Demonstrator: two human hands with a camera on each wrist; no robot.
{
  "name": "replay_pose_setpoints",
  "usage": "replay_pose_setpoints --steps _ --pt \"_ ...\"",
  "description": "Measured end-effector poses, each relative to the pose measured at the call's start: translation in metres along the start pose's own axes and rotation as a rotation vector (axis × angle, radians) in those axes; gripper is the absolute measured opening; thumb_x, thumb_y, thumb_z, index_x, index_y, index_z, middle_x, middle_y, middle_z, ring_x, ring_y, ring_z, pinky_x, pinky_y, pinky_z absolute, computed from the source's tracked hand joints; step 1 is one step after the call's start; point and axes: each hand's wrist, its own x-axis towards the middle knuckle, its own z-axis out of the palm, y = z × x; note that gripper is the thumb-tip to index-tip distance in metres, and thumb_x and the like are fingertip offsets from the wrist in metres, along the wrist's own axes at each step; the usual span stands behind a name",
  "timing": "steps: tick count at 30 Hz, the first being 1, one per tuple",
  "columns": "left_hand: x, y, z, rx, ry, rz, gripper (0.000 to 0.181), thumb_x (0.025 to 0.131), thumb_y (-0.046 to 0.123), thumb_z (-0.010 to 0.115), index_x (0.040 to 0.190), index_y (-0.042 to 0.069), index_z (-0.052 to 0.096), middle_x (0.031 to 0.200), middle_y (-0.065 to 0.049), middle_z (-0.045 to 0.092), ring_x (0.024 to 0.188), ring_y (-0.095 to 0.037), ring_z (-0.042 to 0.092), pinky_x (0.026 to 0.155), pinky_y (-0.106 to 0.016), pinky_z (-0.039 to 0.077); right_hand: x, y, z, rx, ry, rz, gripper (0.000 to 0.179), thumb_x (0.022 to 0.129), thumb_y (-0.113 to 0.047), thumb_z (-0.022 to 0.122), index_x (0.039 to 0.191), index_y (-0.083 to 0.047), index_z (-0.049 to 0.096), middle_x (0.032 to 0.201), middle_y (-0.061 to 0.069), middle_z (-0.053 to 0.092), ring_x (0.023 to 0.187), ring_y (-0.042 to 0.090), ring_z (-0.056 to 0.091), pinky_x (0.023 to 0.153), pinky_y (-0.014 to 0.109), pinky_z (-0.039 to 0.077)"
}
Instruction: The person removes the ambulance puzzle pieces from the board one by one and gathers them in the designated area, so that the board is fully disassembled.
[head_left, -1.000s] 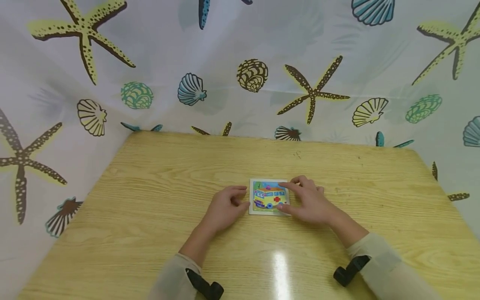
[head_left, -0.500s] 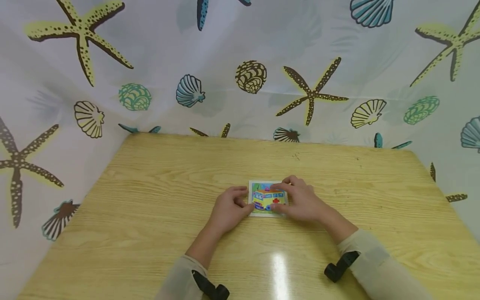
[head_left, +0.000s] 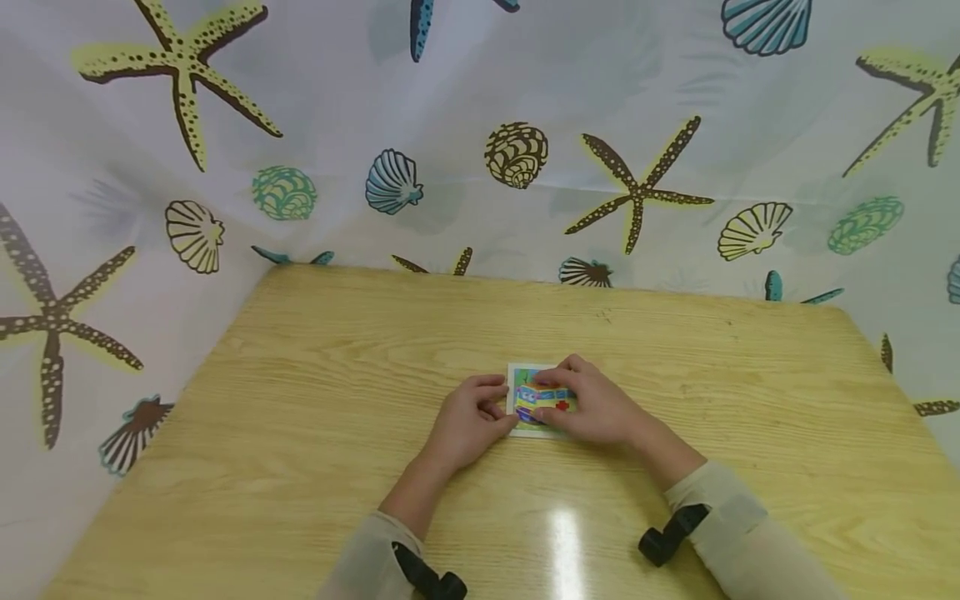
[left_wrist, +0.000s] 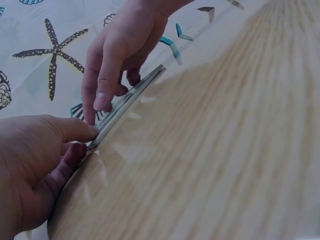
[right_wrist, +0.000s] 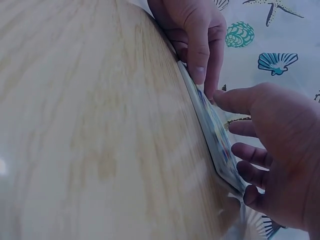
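A small, flat picture board with a white border lies on the table and shows a cartoon yellow ambulance with a red cross. My left hand rests at its left edge, with the thumb tip on the near left corner and the fingers loosely bent beside it. My right hand covers the right part of the picture. Its thumb and index finger reach over the ambulance; whether they touch it I cannot tell. In the right wrist view, my right hand has relaxed, spread fingers along the board.
A light wood-grain table surrounds the board. White cloth printed with starfish and shells hangs behind it and at both sides. Black wrist cameras sit on both sleeves.
My right hand has slid left across the picture, covering more of it. My left thumb has come forward onto the board's near left corner. The board itself looks unmoved on the table.
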Motion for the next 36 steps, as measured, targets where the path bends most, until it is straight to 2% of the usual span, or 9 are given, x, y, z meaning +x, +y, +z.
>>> replay_pose_setpoints --steps 7,11,16,23,28,31,36 --pt "0.002 0.003 0.004 0.017 -0.019 0.019 0.044 0.085 0.011 0.079 0.123 -0.006 0.067 0.138 -0.011 0.058 0.087 -0.012 0.064 0.072 -0.020 0.055 0.002 -0.001 -0.003 -0.111 0.001 -0.037 0.045 0.095 -0.038 0.067 0.135 -0.017 0.062 0.111 0.001 0.058 0.089 0.014 0.054 0.079 0.032 0.048" --pt "0.003 0.005 0.007 0.008 -0.036 0.008 0.044 0.085 0.011 0.078 0.125 -0.005 0.066 0.139 -0.010 0.057 0.089 -0.012 0.063 0.074 -0.020 0.055 0.005 -0.001 -0.004 -0.149 -0.003 -0.061 0.041 0.097 -0.035 0.064 0.134 -0.015 0.063 0.109 0.001 0.061 0.090 0.014 0.059 0.078 0.034 0.051" --pt "0.002 0.005 0.010 -0.009 -0.045 -0.002 0.044 0.085 0.012 0.078 0.124 -0.005 0.066 0.138 -0.010 0.058 0.089 -0.013 0.064 0.074 -0.020 0.055 0.009 -0.001 -0.002 -0.152 -0.012 -0.047 0.041 0.097 -0.036 0.064 0.133 -0.016 0.063 0.104 0.000 0.064 0.092 0.015 0.062 0.080 0.036 0.053" --pt "0.001 0.003 0.008 -0.005 -0.029 -0.007 0.043 0.085 0.012 0.079 0.123 -0.004 0.068 0.137 -0.008 0.059 0.089 -0.013 0.065 0.074 -0.021 0.056 0.019 -0.001 0.000 -0.153 -0.035 -0.029 0.045 0.096 -0.041 0.065 0.135 -0.019 0.060 0.092 -0.004 0.061 0.079 0.011 0.055 0.069 0.031 0.046" --pt "-0.001 -0.001 0.006 -0.003 -0.032 -0.018 0.044 0.085 0.013 0.079 0.125 -0.003 0.067 0.138 -0.008 0.058 0.089 -0.012 0.064 0.074 -0.020 0.056 0.027 -0.003 0.002 -0.175 -0.072 -0.041 0.045 0.096 -0.041 0.064 0.135 -0.019 0.059 0.089 -0.004 0.062 0.074 0.011 0.053 0.066 0.031 0.045" --pt "-0.002 -0.003 0.004 0.000 -0.028 -0.019 0.044 0.086 0.013 0.079 0.125 -0.002 0.067 0.137 -0.007 0.058 0.089 -0.011 0.064 0.075 -0.020 0.056 0.032 -0.007 0.002 -0.184 -0.103 -0.048 0.043 0.097 -0.038 0.064 0.134 -0.017 0.059 0.087 -0.004 0.062 0.071 0.011 0.053 0.064 0.029 0.045" --pt "-0.002 -0.002 0.000 0.006 -0.008 -0.007 0.042 0.086 0.012 0.079 0.123 -0.003 0.067 0.137 -0.007 0.058 0.090 -0.013 0.065 0.076 -0.021 0.057 0.040 -0.019 -0.003 -0.115 -0.136 -0.030 0.039 0.097 -0.028 0.066 0.131 -0.009 0.058 0.086 0.002 0.058 0.070 0.015 0.052 0.064 0.030 0.044"
